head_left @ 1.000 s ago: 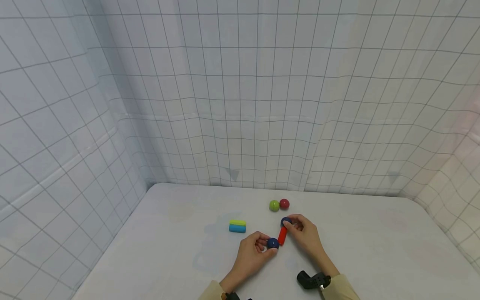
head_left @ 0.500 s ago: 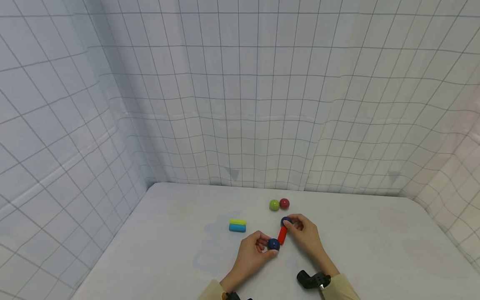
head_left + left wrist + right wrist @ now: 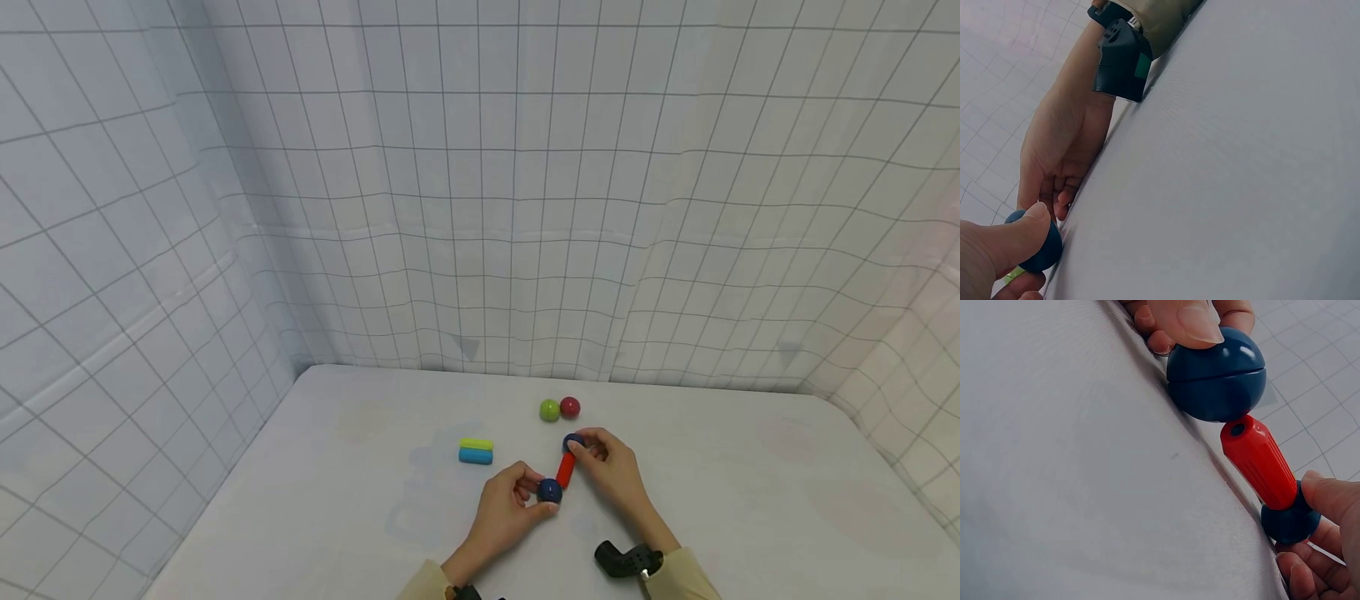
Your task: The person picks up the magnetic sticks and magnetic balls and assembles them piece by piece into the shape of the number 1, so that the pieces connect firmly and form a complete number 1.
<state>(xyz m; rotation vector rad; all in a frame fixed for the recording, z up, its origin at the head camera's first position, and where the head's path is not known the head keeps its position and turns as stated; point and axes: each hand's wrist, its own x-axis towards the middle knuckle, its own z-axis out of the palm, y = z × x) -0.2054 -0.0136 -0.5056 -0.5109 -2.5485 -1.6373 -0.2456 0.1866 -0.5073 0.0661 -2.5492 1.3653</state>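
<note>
My left hand (image 3: 501, 510) pinches a dark blue ball (image 3: 550, 492) between thumb and fingers. In the right wrist view this ball (image 3: 1216, 378) shows a seam around its middle. My right hand (image 3: 617, 477) pinches a second dark blue ball (image 3: 573, 441), farther from me. A short red rod (image 3: 566, 472) joins that far ball, and its near end, with a dark round tip, lies right at the left hand's ball. In the left wrist view my left thumb (image 3: 1019, 240) covers part of its ball; the rod is hidden there.
Beyond the hands, a green ball (image 3: 550, 410) and a dark red ball (image 3: 570, 407) sit side by side on the white table (image 3: 360, 500). Left of them lie a yellow-green rod (image 3: 476, 445) and a blue rod (image 3: 476, 457). Gridded white curtains (image 3: 480, 208) surround the table.
The ball in my left hand has shifted very slightly right and toward me at the rod's near end. The right hand and the other pieces look nearly still.
</note>
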